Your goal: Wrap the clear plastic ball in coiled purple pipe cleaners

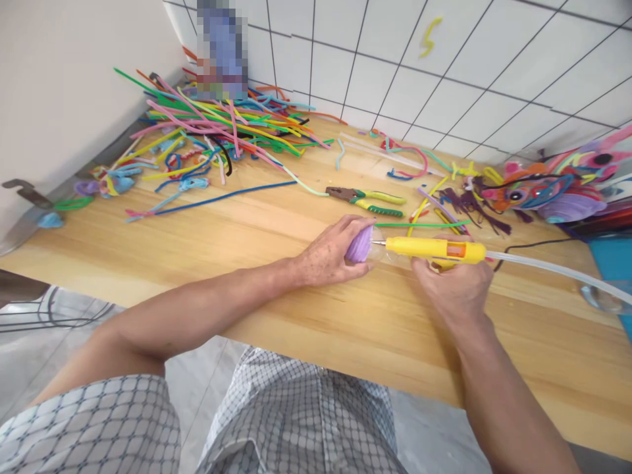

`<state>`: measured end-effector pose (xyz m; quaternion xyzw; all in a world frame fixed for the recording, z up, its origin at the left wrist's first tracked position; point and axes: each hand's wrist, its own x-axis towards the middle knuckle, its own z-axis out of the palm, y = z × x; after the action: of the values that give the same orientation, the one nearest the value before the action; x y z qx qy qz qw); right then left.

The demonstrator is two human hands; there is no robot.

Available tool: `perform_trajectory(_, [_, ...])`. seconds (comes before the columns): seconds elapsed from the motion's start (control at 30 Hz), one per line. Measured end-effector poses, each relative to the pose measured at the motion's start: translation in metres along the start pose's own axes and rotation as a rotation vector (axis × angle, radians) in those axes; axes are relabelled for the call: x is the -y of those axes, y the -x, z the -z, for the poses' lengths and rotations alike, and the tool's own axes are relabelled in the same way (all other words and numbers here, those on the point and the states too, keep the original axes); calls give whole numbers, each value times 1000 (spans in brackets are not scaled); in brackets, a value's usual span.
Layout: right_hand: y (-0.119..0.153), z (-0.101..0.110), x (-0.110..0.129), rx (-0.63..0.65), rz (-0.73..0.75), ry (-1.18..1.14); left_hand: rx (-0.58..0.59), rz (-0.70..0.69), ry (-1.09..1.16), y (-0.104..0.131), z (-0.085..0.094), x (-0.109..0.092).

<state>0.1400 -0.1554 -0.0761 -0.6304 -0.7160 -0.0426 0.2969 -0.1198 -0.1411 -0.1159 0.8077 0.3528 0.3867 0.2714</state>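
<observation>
My left hand (333,253) grips a purple piece (360,245) that looks wound from pipe cleaners, its fingers curled around the sides. A yellow glue gun (419,249) is in my right hand (457,280), its metal nozzle pointing left and at or very close to the purple piece's right side. From the gun's back end a long clear glue stick (557,266) sticks out to the right. Just beyond my hands lie a green pipe cleaner (424,224) and pliers (365,199) with yellow and green handles.
A heap of colourful pipe cleaners (232,125) fills the back left of the wooden table (306,316). Animal-like pipe-cleaner figures (523,191) stand at the right, beside dark purple scraps (474,204). A tiled wall (336,59) borders the back. A blue item (605,263) lies at the right edge.
</observation>
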Motion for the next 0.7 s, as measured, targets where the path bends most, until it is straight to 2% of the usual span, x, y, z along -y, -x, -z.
perform_trajectory(0.2, [0, 0, 1, 12, -43, -11, -6, -4, 16, 0, -1, 1])
perform_trajectory(0.5, [1, -3, -6, -28, 17, -5, 3, -2, 6, -1, 0, 0])
perform_trajectory(0.7, [0, -3, -5, -9, -44, 33, 10, -1, 3, -1, 0, 0])
